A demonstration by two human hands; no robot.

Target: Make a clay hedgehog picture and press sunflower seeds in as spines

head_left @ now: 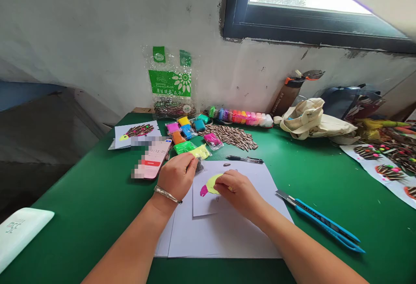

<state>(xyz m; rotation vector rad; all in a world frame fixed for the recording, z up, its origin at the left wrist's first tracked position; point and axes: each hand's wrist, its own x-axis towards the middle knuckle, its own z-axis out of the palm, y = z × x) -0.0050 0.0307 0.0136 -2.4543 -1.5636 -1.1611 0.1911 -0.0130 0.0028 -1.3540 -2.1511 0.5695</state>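
Observation:
My left hand [179,172], with a silver bracelet at the wrist, is closed, its thumb against its curled fingers. A small dark clear-wrapped packet [200,166] shows right beside its fingertips; whether the hand grips it I cannot tell. My right hand [236,191] is closed in a pinch over a flat yellow-green clay shape [212,183], hiding its right part. What the pinch holds, if anything, is hidden. A magenta clay piece [203,190] joins the shape's left end. Both lie on a small white card [201,208], which rests on larger white sheets [227,240].
Beyond my hands lie coloured clay packets [187,132], sunflower seeds [235,136], a pen [244,159] and a phone [152,160]. A blue utility knife [321,221] lies at right, with its blade towards the sheets. A power bank [24,238] sits at left, a cloth bag [305,119] behind.

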